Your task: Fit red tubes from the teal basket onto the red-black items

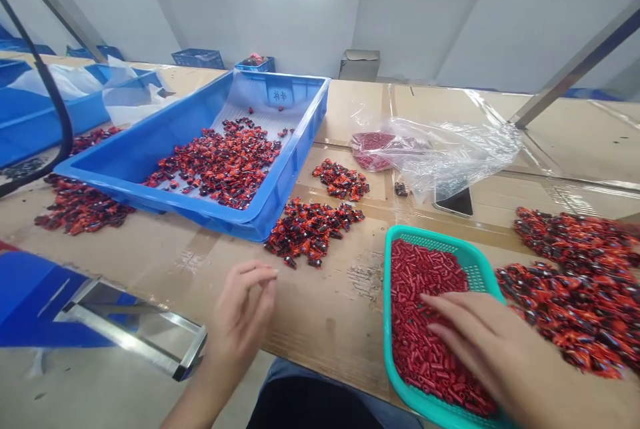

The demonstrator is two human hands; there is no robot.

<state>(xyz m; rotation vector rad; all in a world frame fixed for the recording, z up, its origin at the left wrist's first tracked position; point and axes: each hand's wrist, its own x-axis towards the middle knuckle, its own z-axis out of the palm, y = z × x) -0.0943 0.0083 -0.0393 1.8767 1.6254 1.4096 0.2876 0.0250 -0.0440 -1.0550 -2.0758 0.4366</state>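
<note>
My left hand (243,322) hovers over the cardboard-covered table edge, left of the basket. Its thumb and fingertips come together in a loose pinch; whether something small is between them I cannot make out. Over a green plastic basket (388,302) is my right hand (480,329), fingers stretched out and thumb apart, its tips at the short dark-red tubes (425,356) that fill the basket. No tube shows clearly in its fingers. Just beyond my left hand lies a pile of small red-and-black parts (310,229), with a smaller pile (341,180) behind it.
A blue tray (285,189) with more red-and-black parts stands at left, over another heap (83,206). Large heaps (580,296) lie right of the basket. Behind are a plastic bag (450,149) of red tubes and a phone (455,202). A metal post (575,69) rises at right.
</note>
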